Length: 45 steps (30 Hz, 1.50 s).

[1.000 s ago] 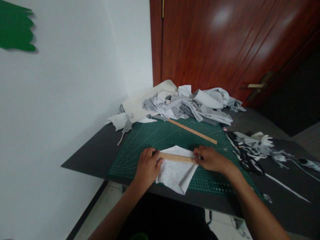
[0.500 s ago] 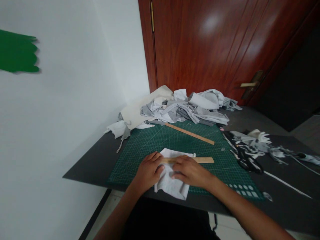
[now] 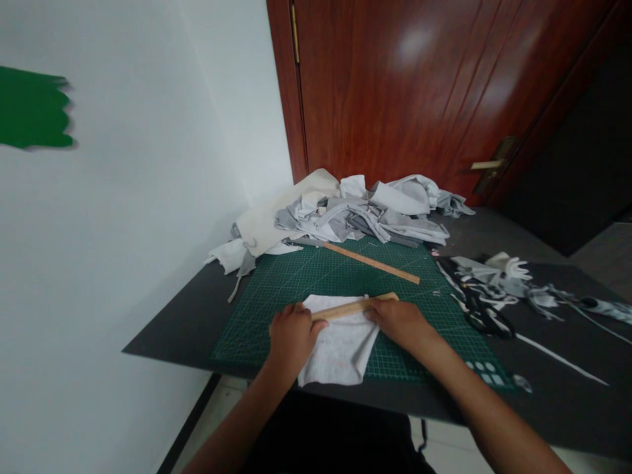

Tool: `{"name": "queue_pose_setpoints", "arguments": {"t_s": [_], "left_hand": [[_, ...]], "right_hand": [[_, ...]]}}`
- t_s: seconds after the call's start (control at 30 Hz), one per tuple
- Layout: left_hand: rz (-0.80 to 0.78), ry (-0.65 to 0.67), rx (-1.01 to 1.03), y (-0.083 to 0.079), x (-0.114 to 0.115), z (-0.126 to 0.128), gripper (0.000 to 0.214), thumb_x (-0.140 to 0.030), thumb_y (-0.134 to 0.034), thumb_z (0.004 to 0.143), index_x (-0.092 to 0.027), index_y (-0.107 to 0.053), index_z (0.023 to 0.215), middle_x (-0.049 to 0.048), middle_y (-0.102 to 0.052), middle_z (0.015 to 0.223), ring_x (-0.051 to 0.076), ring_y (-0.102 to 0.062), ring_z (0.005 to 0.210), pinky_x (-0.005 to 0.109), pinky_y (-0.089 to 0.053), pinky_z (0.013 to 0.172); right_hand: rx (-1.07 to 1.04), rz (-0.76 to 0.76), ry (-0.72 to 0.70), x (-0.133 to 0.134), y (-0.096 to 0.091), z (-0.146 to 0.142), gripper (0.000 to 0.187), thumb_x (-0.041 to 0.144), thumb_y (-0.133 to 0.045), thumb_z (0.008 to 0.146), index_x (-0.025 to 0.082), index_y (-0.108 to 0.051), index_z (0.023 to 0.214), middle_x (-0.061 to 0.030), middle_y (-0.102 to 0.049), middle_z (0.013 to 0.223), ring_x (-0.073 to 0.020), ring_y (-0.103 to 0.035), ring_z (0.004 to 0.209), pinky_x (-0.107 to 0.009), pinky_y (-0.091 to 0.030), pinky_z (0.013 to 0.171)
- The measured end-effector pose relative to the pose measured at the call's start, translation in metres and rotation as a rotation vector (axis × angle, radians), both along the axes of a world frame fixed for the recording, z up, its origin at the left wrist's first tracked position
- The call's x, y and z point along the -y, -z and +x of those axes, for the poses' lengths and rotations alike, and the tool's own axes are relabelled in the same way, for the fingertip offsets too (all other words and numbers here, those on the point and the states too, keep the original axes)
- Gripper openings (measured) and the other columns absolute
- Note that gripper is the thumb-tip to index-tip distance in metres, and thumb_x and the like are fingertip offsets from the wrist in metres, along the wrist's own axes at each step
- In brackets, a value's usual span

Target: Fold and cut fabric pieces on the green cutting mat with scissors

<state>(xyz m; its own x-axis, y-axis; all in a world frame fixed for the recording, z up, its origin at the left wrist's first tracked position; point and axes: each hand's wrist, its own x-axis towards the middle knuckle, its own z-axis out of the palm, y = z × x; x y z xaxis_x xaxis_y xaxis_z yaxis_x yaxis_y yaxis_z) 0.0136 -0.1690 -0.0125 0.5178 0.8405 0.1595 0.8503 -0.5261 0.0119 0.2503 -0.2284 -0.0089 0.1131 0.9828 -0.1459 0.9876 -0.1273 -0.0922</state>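
A pale grey-white piece of cloth lies at the near edge of the green cutting mat, its lower end reaching past the mat. Over its upper part runs a wooden ruler, tilted up to the right. My left hand is closed around the ruler's left end, thumb along the near side. Toward the other end, my right hand grips the same ruler between thumb and fingers. The ruler's left tip is hidden under my left hand.
A second wooden ruler lies across the mat's far part. Behind it is a heap of grey and white fabric against the door. To the right, black-handled scissors lie among cloth scraps. A white wall borders the left side.
Both hands have gone from lying flat on the ruler and cloth to gripping the ruler at its ends. The ruler has shifted left, its right end swinging upward.
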Motion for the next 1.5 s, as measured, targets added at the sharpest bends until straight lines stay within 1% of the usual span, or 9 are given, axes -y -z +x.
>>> {"name": "queue_pose_setpoints", "arguments": {"t_s": [0.27,0.43,0.57,0.73,0.9,1.0,1.17,1.33,1.5], "left_hand": [[0.107,-0.009,0.071,0.017,-0.011,-0.006,0.034,-0.046,-0.053,0.100,-0.018,-0.070,0.093,0.0099,-0.069,0.094,0.029,-0.062,0.096,0.040,-0.042,0.077],[0.095,0.084,0.120,0.021,-0.017,-0.020,0.025,-0.046,-0.064,0.094,-0.023,-0.071,0.098,0.0069,-0.069,0.099,0.030,-0.060,0.099,0.041,-0.041,0.079],[0.053,0.155,0.173,0.023,-0.021,-0.022,0.016,-0.037,-0.064,0.095,-0.023,-0.073,0.093,0.0052,-0.069,0.098,0.027,-0.060,0.099,0.040,-0.042,0.082],[0.029,0.206,0.200,0.027,-0.028,-0.026,0.014,-0.031,-0.062,0.097,-0.023,-0.074,0.096,0.0046,-0.071,0.098,0.026,-0.060,0.099,0.039,-0.042,0.082],[0.010,0.275,0.239,0.031,-0.039,-0.039,0.015,-0.030,-0.062,0.096,-0.026,-0.074,0.105,0.0032,-0.070,0.106,0.024,-0.059,0.102,0.039,-0.041,0.084],[-0.004,0.293,0.251,0.033,-0.044,-0.047,0.019,-0.031,-0.063,0.096,-0.028,-0.073,0.112,0.0027,-0.069,0.111,0.024,-0.058,0.107,0.039,-0.040,0.087],[-0.015,0.303,0.247,0.032,-0.044,-0.051,0.022,-0.030,-0.064,0.094,-0.028,-0.072,0.115,0.0030,-0.068,0.113,0.024,-0.056,0.110,0.040,-0.039,0.091],[-0.020,0.313,0.264,0.033,-0.043,-0.051,0.023,-0.030,-0.064,0.094,-0.027,-0.072,0.115,0.0036,-0.068,0.112,0.024,-0.056,0.109,0.039,-0.040,0.089],[-0.029,0.321,0.279,0.032,-0.043,-0.051,0.021,-0.027,-0.063,0.094,-0.026,-0.072,0.114,0.0033,-0.069,0.112,0.023,-0.057,0.110,0.039,-0.039,0.092]], "right_hand": [[0.087,0.093,-0.231,0.004,0.000,-0.005,0.028,0.016,-0.044,0.101,0.020,-0.067,0.117,-0.0125,-0.076,0.102,-0.0269,-0.074,0.094,-0.032,-0.052,0.078],[0.133,0.091,-0.051,0.003,-0.002,0.010,0.022,0.018,-0.051,0.099,0.022,-0.070,0.110,-0.0111,-0.076,0.099,-0.0264,-0.075,0.091,-0.030,-0.050,0.073],[0.129,0.103,-0.020,0.001,-0.005,0.016,0.017,0.022,-0.056,0.098,0.019,-0.073,0.102,-0.0111,-0.076,0.103,-0.0270,-0.074,0.095,-0.031,-0.050,0.076],[0.106,0.134,0.084,-0.002,-0.005,0.005,0.032,0.037,-0.050,0.103,0.018,-0.074,0.099,-0.0120,-0.078,0.100,-0.0268,-0.075,0.095,-0.031,-0.051,0.076],[0.162,0.184,0.101,-0.006,0.005,-0.007,0.027,0.032,-0.052,0.102,0.017,-0.074,0.100,-0.0133,-0.078,0.102,-0.0284,-0.075,0.094,-0.033,-0.052,0.078],[0.132,0.226,0.113,-0.008,0.012,-0.007,0.023,0.028,-0.053,0.100,0.017,-0.070,0.113,-0.0130,-0.077,0.106,-0.0270,-0.074,0.098,-0.033,-0.052,0.083],[0.014,0.227,0.099,-0.011,0.017,0.007,0.054,0.034,-0.048,0.102,0.018,-0.044,0.153,-0.0152,-0.072,0.126,-0.0270,-0.071,0.110,-0.034,-0.050,0.092],[-0.031,0.092,0.210,-0.017,0.012,0.022,0.066,0.054,-0.044,0.100,0.017,-0.041,0.155,-0.0195,-0.073,0.124,-0.0338,-0.070,0.114,-0.042,-0.052,0.089],[-0.028,0.068,0.275,-0.020,0.011,0.028,0.067,0.057,-0.046,0.098,0.013,-0.048,0.149,-0.0223,-0.073,0.122,-0.0356,-0.070,0.112,-0.043,-0.053,0.086]]}}
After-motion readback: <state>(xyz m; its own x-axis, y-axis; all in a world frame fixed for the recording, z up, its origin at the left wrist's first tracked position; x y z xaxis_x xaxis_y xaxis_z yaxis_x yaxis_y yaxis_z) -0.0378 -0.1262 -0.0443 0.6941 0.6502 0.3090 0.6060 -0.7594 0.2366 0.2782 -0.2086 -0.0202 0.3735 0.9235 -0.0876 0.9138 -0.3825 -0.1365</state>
